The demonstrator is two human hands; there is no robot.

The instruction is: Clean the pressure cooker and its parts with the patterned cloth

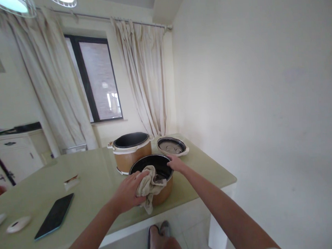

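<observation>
A crumpled beige cloth [150, 187] is bunched in my left hand [130, 190] and hangs over the near left side of a dark-lined inner pot [166, 190] with a golden-brown outside. On the pot's right rim, my right hand [175, 163] grips with its fingers curled over the edge. Just behind stands the pot's golden-brown cooker body [134, 155] with a white rim, its dark inside facing up. To the right of that, a round lid [172, 147] lies with its metal inner face up. The cloth hides part of the pot's inside.
All of this stands on a pale green table [102, 178] whose right end lies near a white wall. At the left are a dark tablet or phone [54, 216], a white computer mouse [18, 224] and a small whitish packet [71, 182].
</observation>
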